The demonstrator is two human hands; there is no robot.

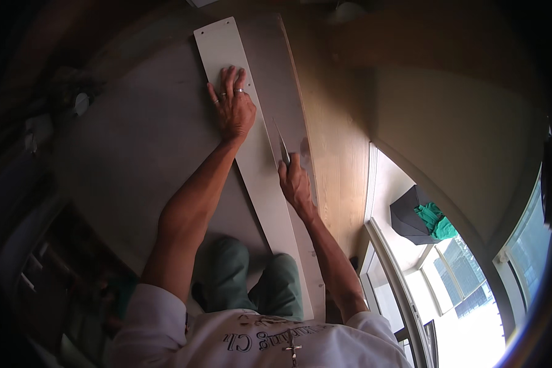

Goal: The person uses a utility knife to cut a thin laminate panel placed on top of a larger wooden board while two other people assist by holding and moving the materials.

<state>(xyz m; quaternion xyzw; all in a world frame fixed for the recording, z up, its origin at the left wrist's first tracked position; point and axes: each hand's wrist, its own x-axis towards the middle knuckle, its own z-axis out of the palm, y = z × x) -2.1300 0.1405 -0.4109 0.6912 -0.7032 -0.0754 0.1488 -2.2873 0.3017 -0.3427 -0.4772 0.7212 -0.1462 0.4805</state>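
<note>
Nearest, the right hand curls its fingers round a slim pointed blade, perhaps a knife; its handle is hard to make out. The white board lies just left, on a grey sheet. Farther up, the left hand spreads loose fingers across the board. Scoring along the edge seems in hand; the next stroke calls for a steady board.
</note>
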